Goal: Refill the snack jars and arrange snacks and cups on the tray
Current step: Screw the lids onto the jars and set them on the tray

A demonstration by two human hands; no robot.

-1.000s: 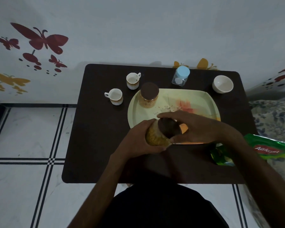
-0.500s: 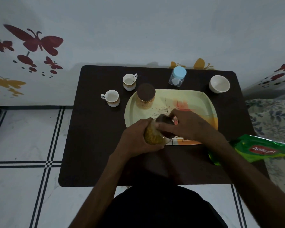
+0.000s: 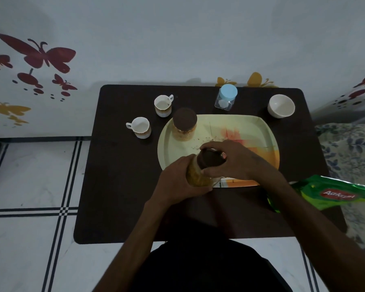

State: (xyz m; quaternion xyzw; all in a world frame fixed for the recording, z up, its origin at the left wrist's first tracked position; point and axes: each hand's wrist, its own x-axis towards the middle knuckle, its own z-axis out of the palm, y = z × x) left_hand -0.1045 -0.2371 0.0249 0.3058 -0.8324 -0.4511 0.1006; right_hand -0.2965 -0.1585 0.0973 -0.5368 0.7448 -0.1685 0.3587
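Jar stays tilted in left hand; right hand keeps gripping its lid.

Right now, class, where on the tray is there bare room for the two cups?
Free: the tray's right half, between its right rim and the right hand. Crowded: the left side, with the lidded jar and both hands on the held jar.
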